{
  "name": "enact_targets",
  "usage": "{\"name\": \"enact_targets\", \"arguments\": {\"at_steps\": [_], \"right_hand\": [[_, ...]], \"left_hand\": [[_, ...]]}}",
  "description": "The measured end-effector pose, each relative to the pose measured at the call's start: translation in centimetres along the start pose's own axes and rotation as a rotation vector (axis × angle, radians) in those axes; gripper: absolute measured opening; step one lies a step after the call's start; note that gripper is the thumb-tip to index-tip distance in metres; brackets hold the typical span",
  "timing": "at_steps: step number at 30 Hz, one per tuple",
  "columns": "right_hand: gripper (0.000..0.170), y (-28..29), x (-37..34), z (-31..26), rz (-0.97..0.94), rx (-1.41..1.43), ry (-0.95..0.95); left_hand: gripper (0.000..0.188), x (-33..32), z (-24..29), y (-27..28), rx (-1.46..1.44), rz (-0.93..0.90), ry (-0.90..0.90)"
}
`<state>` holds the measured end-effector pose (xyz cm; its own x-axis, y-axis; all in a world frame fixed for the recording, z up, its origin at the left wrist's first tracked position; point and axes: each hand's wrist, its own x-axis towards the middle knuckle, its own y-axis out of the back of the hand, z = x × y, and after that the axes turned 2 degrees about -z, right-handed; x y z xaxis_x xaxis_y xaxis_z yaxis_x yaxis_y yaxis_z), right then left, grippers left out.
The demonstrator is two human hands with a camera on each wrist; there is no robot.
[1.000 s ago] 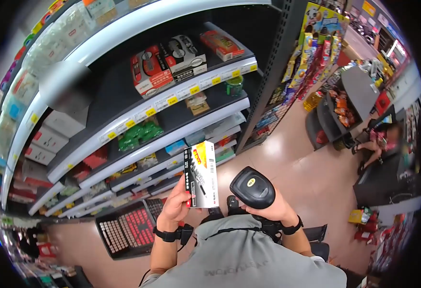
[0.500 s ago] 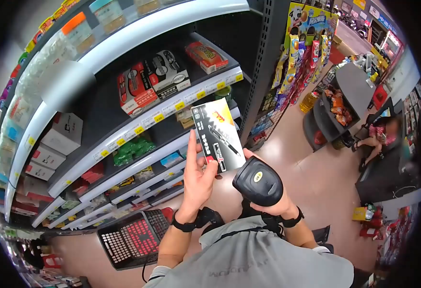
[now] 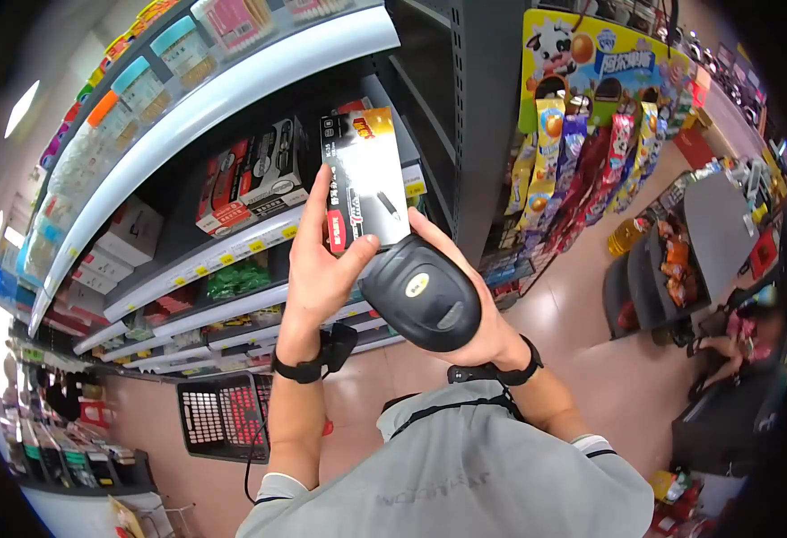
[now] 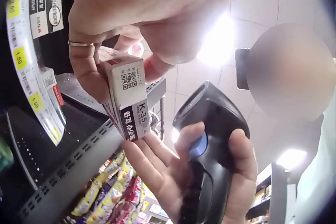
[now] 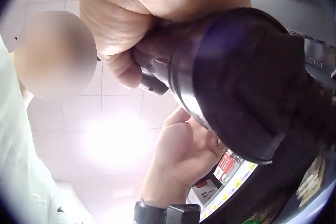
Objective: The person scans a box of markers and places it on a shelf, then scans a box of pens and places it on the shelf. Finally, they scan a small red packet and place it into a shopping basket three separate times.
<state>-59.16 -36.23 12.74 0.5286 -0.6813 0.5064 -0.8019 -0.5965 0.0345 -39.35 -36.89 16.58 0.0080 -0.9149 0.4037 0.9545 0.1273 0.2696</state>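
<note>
My left hand [image 3: 320, 273] grips a black and white pen box [image 3: 357, 179] with a pen printed on its front, thumb at its lower edge. The left wrist view shows the box end [image 4: 137, 106], with QR codes and "K-35" on it. My right hand [image 3: 494, 339] holds a black barcode scanner [image 3: 425, 300] by its handle, index finger at the blue trigger [image 4: 198, 144]. The scanner's head is close beside the box's lower edge. Some right-hand fingers [image 4: 144, 161] stretch out to the box's underside. In the right wrist view the scanner body [image 5: 236, 87] hides the box.
Shelves on the left carry red and black boxes [image 3: 272, 161], white boxes [image 3: 133, 233] and green packs [image 3: 236, 280]. A black shopping basket [image 3: 214, 417] sits on the floor. Hanging snack packets [image 3: 577, 170] flank the shelf end. A seated person [image 3: 739, 345] is at far right.
The pen box has risen toward the upper shelf, tilting on the way. My right hand has brought the scanner left and up, close to the box. The view has shifted toward the shelf end.
</note>
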Motion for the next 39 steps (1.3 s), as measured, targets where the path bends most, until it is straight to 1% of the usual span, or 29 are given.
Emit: {"name": "enact_targets", "arguments": {"at_steps": [1,2,4,5,6,8,9,10,11,12,13,14,16,17,18,20,22,24,25,26,27,28,29,30,32,33,35,39], "right_hand": [[0.097,0.3,0.7,0.6,-0.016,-0.09,0.067],[0.097,0.9,1.5,0.6,-0.027,-0.082,0.073],[0.102,2.0,2.7,0.6,-0.025,-0.129,0.123],[0.101,2.4,3.3,0.7,0.005,-0.124,0.17],[0.101,2.8,3.7,0.9,0.01,-0.081,0.142],[0.101,3.5,4.7,1.4,0.022,-0.089,0.125],[0.099,3.5,5.0,1.7,0.08,-0.14,0.154],[0.097,3.7,5.4,2.2,0.086,-0.174,0.195],[0.097,3.8,5.5,2.8,0.098,-0.155,0.163],[0.096,3.9,5.7,3.2,0.111,-0.136,0.131],[0.095,4.3,5.9,3.4,0.09,-0.253,0.145],[0.095,4.4,6.2,3.6,0.085,-0.25,0.144],[0.093,4.5,6.7,4.3,0.203,-0.228,0.105],[0.09,4.9,6.9,4.8,0.19,-0.309,0.093],[0.09,5.1,7.2,5.3,0.187,-0.307,0.088],[0.091,5.4,7.8,6.3,0.194,-0.107,0.065],[0.091,5.7,8.1,7.0,0.188,-0.101,0.072],[0.09,5.9,8.2,6.9,0.114,-0.105,0.003],[0.09,6.0,8.2,7.0,0.115,-0.102,-0.001],[0.09,6.0,8.3,7.1,0.109,-0.19,0.008],[0.089,6.1,8.3,7.3,0.104,-0.278,0.017],[0.089,6.1,8.3,7.3,0.105,-0.274,0.015],[0.085,6.2,8.3,7.1,0.108,-0.291,0.03],[0.082,6.2,8.3,7.0,0.111,-0.308,0.044],[0.082,6.3,8.3,6.6,0.1,-0.309,0.062],[0.081,6.3,8.3,6.6,0.091,-0.315,0.083],[0.08,6.2,8.3,6.9,0.096,-0.34,0.096],[0.079,6.3,8.4,7.3,0.082,-0.395,0.142]], "left_hand": [[0.09,0.5,0.1,-0.1,-0.089,0.0,0.012],[0.093,1.2,0.2,-0.1,-0.176,-0.004,0.02],[0.096,2.5,-0.1,-0.1,-0.071,0.007,0.04],[0.095,3.0,0.2,-0.5,-0.145,0.021,0.057],[0.091,3.7,0.6,-0.6,-0.03,0.038,0.088],[0.086,5.0,0.4,-1.1,0.086,0.106,0.077],[0.086,5.7,0.1,-1.1,0.089,0.113,0.087],[0.085,6.4,-0.5,-0.9,0.266,0.149,0.054],[0.084,7.0,-0.9,-0.8,0.443,0.185,0.023],[0.084,7.5,-0.5,-1.0,0.519,0.226,-0.004],[0.084,8.0,-0.8,-1.0,0.562,0.239,0.002],[0.084,8.5,-1.1,-0.9,0.604,0.251,0.005],[0.084,9.3,-2.0,-0.7,0.641,0.227,0.02],[0.084,9.6,-2.6,-0.5,0.675,0.201,0.032],[0.084,9.9,-3.5,-0.3,0.675,0.201,0.038],[0.086,10.4,-5.0,0.2,0.563,0.107,0.107],[0.086,10.6,-4.4,0.5,0.592,0.077,0.126],[0.084,10.6,-4.1,0.8,0.545,0.018,0.221],[0.077,10.8,-4.4,1.0,0.635,0.018,0.119],[0.077,10.7,-4.3,1.1,0.637,0.015,0.122],[0.074,10.6,-3.1,1.0,0.527,0.006,0.244],[0.071,10.5,-2.5,0.8,0.415,-0.001,0.364],[0.069,10.4,-2.6,0.6,0.342,0.027,0.348],[0.069,10.3,-2.7,0.6,0.345,0.026,0.353],[0.069,10.2,-2.8,0.5,0.282,0.026,0.336],[0.069,10.1,-2.9,0.4,0.284,0.024,0.338],[0.068,9.8,-2.9,-0.2,0.319,0.115,0.271],[0.064,9.4,-2.7,-0.6,0.381,0.164,0.294]]}}
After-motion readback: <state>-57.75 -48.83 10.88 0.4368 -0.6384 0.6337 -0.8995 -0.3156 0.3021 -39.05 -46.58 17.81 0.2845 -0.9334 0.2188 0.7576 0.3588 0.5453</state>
